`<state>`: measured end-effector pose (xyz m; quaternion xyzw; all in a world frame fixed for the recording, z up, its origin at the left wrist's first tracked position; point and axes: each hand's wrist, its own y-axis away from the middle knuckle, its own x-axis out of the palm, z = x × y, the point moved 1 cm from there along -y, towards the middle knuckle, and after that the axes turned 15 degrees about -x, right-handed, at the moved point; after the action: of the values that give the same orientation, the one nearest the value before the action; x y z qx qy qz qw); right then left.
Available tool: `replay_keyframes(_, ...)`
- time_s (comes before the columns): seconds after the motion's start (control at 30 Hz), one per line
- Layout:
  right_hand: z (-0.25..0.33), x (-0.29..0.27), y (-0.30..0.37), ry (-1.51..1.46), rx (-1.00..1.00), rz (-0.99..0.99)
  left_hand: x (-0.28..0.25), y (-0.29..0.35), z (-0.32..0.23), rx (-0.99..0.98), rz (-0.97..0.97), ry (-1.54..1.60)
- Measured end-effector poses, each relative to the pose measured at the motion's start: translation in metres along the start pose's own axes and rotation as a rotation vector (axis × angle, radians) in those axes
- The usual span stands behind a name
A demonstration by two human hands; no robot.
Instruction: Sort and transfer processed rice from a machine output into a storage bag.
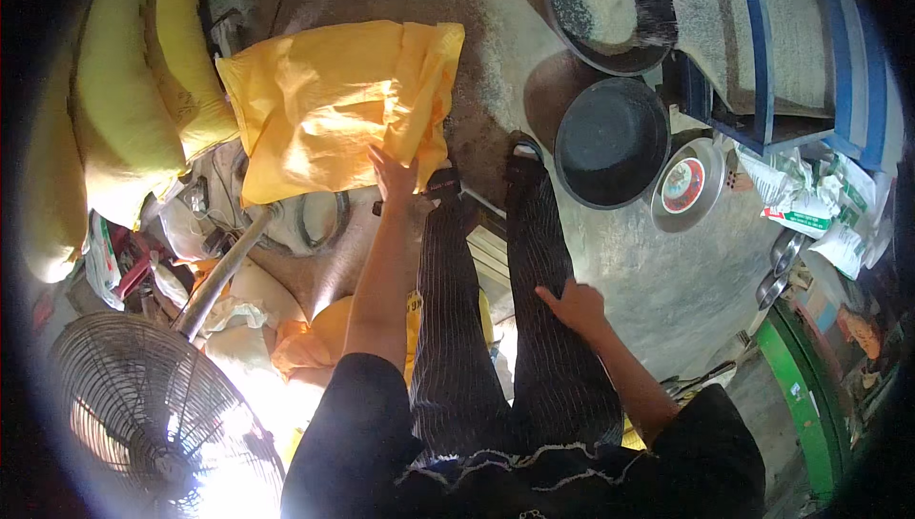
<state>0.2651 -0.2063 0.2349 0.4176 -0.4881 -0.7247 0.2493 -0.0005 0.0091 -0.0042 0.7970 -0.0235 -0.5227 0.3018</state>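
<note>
Reference landmark: the dark basin (612,142) on the floor, at the front right of the person's feet.

Near zone. The striped trousers (553,366) cover both legs, nearer to the person than the dark basin and to its left. The right hand (577,307) rests on the right leg, directly on the near side of the dark basin; its thumb stands apart from the fingers. A caged fan (157,405) stands far left of the dark basin, toward the person. A green metal piece (805,405) lies to the right and nearer than the dark basin.

Middle zone. The left hand (393,176) is left of the dark basin, its fingers against the near edge of the yellow bag (324,109); whether the grip is closed cannot be told. The yellow bag is well left of the dark basin, beyond the left foot. A metal bowl (710,203) sits just right of the dark basin.

Far zone. A second basin (620,63) stands just beyond the dark basin and contains pale grain (608,4). A blue-framed chute (715,14), beyond and right of the dark basin, discharges into it. Full yellow sacks (119,109) lie at the far left of the dark basin.
</note>
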Motion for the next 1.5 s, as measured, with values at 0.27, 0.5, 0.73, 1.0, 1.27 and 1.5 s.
replay_keyframes(0.27, 0.001, -0.019, 0.068, -0.158, -0.488, 0.169, -0.193, 0.25, -0.018, -0.193, 0.721, -0.718)
replay_keyframes(0.5, 0.01, -0.046, 0.112, -0.209, -0.559, 0.556, -0.241, 0.286, 0.007, 0.201, 1.425, -0.506)
replay_keyframes(0.73, 0.008, -0.075, 0.02, -0.335, -0.543, 0.896, -0.215, 0.264, -0.006, -0.275, 2.148, -0.515)
replay_keyframes(1.0, 0.054, -0.103, -0.149, -0.217, -1.145, 0.91, -0.102, 0.046, -0.141, 0.554, 1.377, -0.559)
replay_keyframes(1.27, 0.051, -0.064, -0.204, 0.132, -1.586, 0.435, -0.017, 0.025, -0.147, 1.332, 1.235, -0.655)
replay_keyframes(1.5, 0.031, -0.048, -0.136, 0.298, -1.795, 0.049, -0.092, 0.045, -0.077, 1.136, 0.778, -0.15)
